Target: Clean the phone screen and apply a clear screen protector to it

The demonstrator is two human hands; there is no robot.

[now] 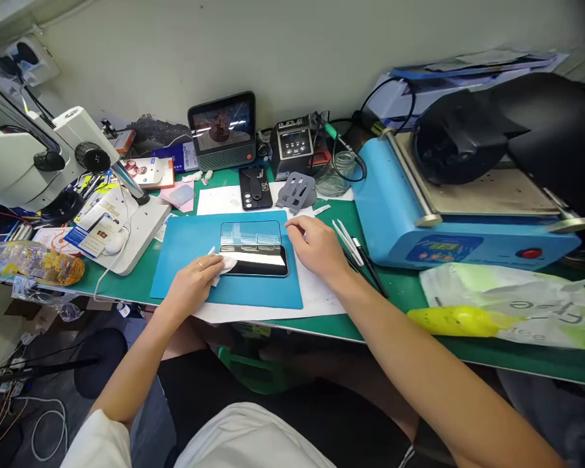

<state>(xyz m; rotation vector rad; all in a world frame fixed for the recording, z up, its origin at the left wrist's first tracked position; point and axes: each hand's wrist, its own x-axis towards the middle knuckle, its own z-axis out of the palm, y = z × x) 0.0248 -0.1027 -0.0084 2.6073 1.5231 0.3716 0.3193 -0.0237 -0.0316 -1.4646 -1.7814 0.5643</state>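
Note:
My left hand [195,281] presses a white wipe [228,262] onto the left end of a phone screen [260,261], which is dark and glossy with a bright reflection. Directly behind that screen, a clear glass panel with a thin black border [251,233] lies on the blue mat [188,240]. My right hand [316,246] is at the mat's right edge, fingers curled beside the panel's far right corner. Whether its fingertips touch the panel or hold something small cannot be made out. White tweezers [346,240] and a black pen-like tool [370,266] lie right of it.
A microscope [68,162] stands at left, near a bottle [39,261]. Behind the mat are a black phone [256,188], a display device [223,132], a soldering station [293,146] and a glass jar [335,175]. A blue heating machine [394,221] and plastic bag [517,296] occupy the right.

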